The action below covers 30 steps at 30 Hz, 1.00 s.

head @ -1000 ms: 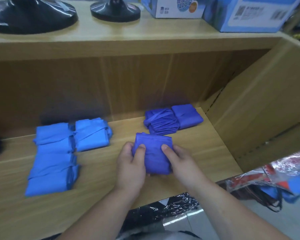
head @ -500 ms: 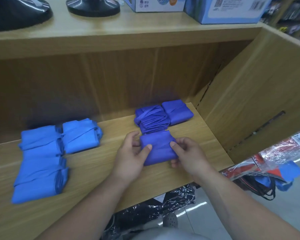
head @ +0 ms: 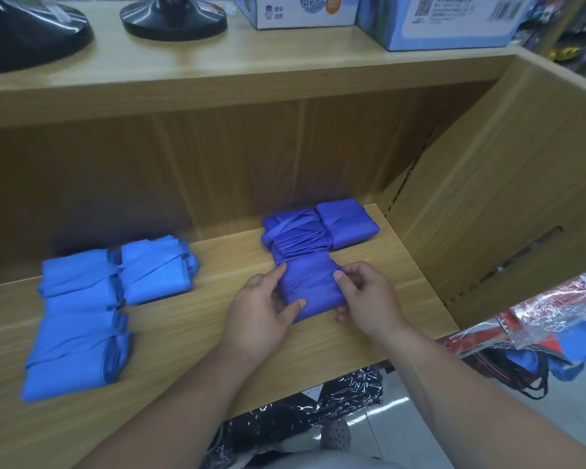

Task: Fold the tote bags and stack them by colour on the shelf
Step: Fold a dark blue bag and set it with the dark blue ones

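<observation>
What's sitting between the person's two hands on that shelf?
A folded dark blue tote bag, pinched on either side by the left hand and right hand, as the head view shows.

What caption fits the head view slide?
Left hand and right hand grip a folded indigo tote bag on the wooden shelf, near two indigo bags; light-blue bags lie left.

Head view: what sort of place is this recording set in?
Probably a shop: a wooden display shelf holds folded light blue tote bags and dark blue tote bags, a barcoded box stands on top, and plastic-wrapped goods are at the right.
</observation>
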Motion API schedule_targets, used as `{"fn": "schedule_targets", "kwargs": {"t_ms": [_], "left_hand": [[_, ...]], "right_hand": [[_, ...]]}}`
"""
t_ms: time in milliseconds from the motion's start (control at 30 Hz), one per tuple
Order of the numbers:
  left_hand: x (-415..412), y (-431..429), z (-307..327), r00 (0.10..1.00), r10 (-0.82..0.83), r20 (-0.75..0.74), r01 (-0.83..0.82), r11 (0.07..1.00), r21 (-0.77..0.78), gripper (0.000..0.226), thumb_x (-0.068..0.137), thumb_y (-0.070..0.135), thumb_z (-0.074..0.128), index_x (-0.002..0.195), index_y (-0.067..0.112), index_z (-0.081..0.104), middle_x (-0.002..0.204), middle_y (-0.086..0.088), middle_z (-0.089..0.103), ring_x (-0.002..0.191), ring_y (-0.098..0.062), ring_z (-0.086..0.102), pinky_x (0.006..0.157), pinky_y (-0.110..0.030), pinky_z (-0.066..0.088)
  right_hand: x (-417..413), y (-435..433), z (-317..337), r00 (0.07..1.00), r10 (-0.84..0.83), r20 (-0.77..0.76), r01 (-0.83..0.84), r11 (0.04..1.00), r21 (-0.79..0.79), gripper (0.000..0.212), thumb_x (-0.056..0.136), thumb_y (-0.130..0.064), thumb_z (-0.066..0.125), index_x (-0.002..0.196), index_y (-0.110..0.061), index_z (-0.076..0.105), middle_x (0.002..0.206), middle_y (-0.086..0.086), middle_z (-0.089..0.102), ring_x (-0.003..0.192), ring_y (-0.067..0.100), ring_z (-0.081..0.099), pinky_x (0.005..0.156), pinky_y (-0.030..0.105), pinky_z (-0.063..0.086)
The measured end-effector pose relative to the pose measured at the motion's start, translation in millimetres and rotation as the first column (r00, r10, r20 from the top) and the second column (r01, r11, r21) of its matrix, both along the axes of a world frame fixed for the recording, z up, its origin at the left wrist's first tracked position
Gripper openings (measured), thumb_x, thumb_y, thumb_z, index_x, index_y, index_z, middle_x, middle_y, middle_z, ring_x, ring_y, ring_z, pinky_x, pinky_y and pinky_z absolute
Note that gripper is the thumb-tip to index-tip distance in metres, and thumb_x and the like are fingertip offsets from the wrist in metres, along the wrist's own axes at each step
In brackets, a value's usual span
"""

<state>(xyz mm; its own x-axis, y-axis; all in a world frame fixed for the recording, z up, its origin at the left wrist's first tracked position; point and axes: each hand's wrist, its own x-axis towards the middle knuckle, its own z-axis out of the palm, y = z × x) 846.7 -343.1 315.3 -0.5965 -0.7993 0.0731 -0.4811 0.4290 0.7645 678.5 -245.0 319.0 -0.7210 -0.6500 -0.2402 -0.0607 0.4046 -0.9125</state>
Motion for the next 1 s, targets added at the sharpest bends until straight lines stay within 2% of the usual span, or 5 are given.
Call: {"fn": "schedule_targets", "kwargs": {"t_ms": [167, 267, 400, 667, 1000], "left_hand": [[7, 5, -12, 0.998, 0.002, -0.067, -0.008, 0.996, -0.088, 0.065, 0.083, 0.036, 0.08, 0.141, 0.016, 0.057, 0.108, 0.005, 0.057, 0.093, -0.016, 0.059, 0.09, -0.034, 0.052], [10, 10, -15, 0.991, 0.002, -0.13, -0.023, 0.987, -0.158, 0.06, 0.083, 0.044, 0.068, 0.132, 0.01, 0.062, 0.112, 0.0, 0.056, 0.098, -0.019, 0.057, 0.093, -0.035, 0.049], [9, 24, -7, 0.997, -0.074, 0.002, 0.065, 0.874, -0.482, 0.048, 0.083, 0.042, 0.067, 0.118, 0.009, 0.068, 0.118, -0.01, 0.061, 0.104, -0.034, 0.057, 0.093, -0.047, 0.045], [-53, 116, 3, 0.912, -0.399, 0.098, 0.392, 0.773, -0.498, 0.037, 0.084, 0.045, 0.065, 0.102, 0.014, 0.071, 0.104, -0.002, 0.065, 0.097, -0.031, 0.059, 0.087, -0.047, 0.048], [-210, 325, -32, 0.71, -0.607, 0.356, 0.704, 0.618, -0.351, 0.039, 0.076, 0.05, 0.065, 0.102, 0.021, 0.068, 0.097, 0.003, 0.063, 0.094, -0.028, 0.059, 0.084, -0.039, 0.05]], "right_hand": [[1, 11, 10, 0.998, 0.041, 0.038, -0.041, 0.999, 0.0, 0.008, 0.101, -0.027, 0.06, 0.109, -0.026, 0.06, 0.107, 0.0, 0.067, 0.067, 0.016, 0.069, 0.059, 0.029, 0.057], [-6, 36, 12, 0.994, 0.044, -0.099, -0.041, 0.999, 0.032, 0.021, 0.099, -0.032, 0.062, 0.119, -0.027, 0.061, 0.109, -0.01, 0.064, 0.093, 0.008, 0.066, 0.082, 0.025, 0.055], [-14, 89, 14, 0.967, 0.067, -0.244, -0.046, 0.995, 0.091, 0.018, 0.097, -0.027, 0.065, 0.113, -0.018, 0.069, 0.109, -0.006, 0.066, 0.099, -0.005, 0.058, 0.076, 0.0, 0.038], [-47, 225, -12, 0.961, -0.073, -0.267, 0.119, 0.979, 0.164, 0.009, 0.091, -0.029, 0.073, 0.085, -0.034, 0.07, 0.086, -0.013, 0.068, 0.082, 0.01, 0.064, 0.079, 0.033, 0.053], [-164, 499, -67, 0.963, -0.146, -0.226, 0.241, 0.841, 0.484, 0.037, 0.09, -0.037, 0.071, 0.122, -0.02, 0.067, 0.124, 0.0, 0.064, 0.112, 0.017, 0.061, 0.098, 0.029, 0.045]]}}
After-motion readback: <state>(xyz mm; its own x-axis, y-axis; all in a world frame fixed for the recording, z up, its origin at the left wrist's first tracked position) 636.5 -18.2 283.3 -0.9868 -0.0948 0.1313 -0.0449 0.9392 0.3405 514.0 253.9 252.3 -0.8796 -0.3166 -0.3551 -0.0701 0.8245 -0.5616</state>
